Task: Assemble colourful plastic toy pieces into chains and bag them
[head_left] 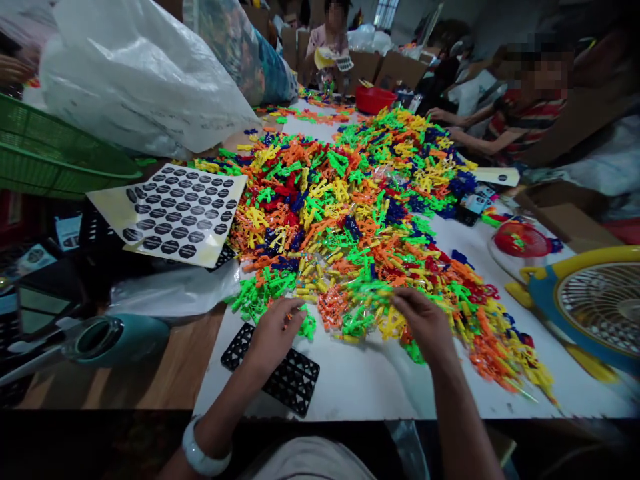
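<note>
A large heap of small plastic toy pieces (320,193) in green, orange, yellow, red and blue covers the white table top (380,390). My left hand (276,333) is closed at the heap's near edge, with a bit of an orange plastic piece showing between its curled fingers. To the right, my right hand (425,325) pinches a blurred green-and-yellow plastic piece (383,291) above the pile. Beneath my left wrist lies a black perforated plastic tray (295,383). Clear-wrapped pieces (357,320) lie between the hands.
Sticker sheets (183,213) with black labels lie left, near a green basket (45,150) and a teal jar (120,340). A fan (595,293) and red strainer (523,239) stand right. Another person's hands (460,130) reach the heap's far right.
</note>
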`<state>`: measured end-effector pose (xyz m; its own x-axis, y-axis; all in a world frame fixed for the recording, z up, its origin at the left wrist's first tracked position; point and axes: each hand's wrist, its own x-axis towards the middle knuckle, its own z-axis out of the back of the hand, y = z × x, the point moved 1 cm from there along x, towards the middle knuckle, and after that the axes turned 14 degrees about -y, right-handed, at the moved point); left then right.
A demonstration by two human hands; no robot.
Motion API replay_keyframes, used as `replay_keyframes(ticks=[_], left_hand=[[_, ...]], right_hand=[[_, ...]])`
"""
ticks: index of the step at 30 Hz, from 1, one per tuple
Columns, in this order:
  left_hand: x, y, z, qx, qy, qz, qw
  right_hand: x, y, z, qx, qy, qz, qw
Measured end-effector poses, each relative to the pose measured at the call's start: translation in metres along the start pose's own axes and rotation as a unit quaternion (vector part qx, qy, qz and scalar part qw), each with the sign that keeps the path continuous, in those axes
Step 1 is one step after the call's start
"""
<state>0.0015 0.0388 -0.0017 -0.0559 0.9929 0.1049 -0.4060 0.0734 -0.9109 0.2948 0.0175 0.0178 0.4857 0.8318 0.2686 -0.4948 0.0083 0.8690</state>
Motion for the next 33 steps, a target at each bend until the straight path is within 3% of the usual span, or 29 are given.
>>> replay_keyframes(ticks=[2,4,5,7,9,11,14,18,22,26,29,31,33], left_hand=[[0.010,0.004,0.008,0.072,-0.051,-0.058,0.994],[0.024,0.005,0.012,0.156,-0.121,-0.111,0.974],[0.032,0.003,0.011,0.197,-0.152,-0.139,0.959],[0.048,-0.002,0.006,0.269,-0.177,-0.195,0.926],[0.062,-0.008,-0.003,0.334,-0.148,-0.247,0.897],[0.073,-0.010,-0.009,0.392,-0.095,-0.277,0.872],[0.078,-0.007,-0.009,0.435,-0.060,-0.270,0.857],[0.071,0.002,0.000,0.451,-0.092,-0.234,0.856],[0.065,0.008,0.005,0.455,-0.103,-0.209,0.860],[0.067,0.006,0.009,0.402,-0.080,-0.155,0.899],[0.072,0.003,0.013,0.361,-0.077,-0.136,0.919],[0.074,0.003,0.017,0.331,-0.086,-0.125,0.931],[0.073,0.004,0.020,0.287,-0.100,-0.106,0.947]], right_hand=[[0.014,-0.006,0.018,-0.125,-0.151,0.060,0.979],[0.017,-0.005,0.013,-0.213,-0.218,0.139,0.942],[0.015,-0.002,0.001,-0.217,-0.201,0.171,0.940],[0.005,0.004,-0.032,-0.154,-0.088,0.207,0.962],[-0.007,0.009,-0.064,-0.097,0.026,0.221,0.970],[-0.015,0.010,-0.083,-0.092,0.054,0.223,0.969],[-0.013,0.007,-0.090,-0.121,0.026,0.197,0.973],[-0.007,0.018,-0.098,-0.136,0.064,0.214,0.965],[-0.005,0.044,-0.122,-0.195,0.143,0.279,0.929],[-0.003,0.059,-0.140,-0.317,0.176,0.256,0.896],[0.000,0.061,-0.141,-0.354,0.183,0.242,0.885],[0.000,0.060,-0.135,-0.341,0.172,0.237,0.893],[-0.002,0.060,-0.126,-0.261,0.141,0.197,0.935]])
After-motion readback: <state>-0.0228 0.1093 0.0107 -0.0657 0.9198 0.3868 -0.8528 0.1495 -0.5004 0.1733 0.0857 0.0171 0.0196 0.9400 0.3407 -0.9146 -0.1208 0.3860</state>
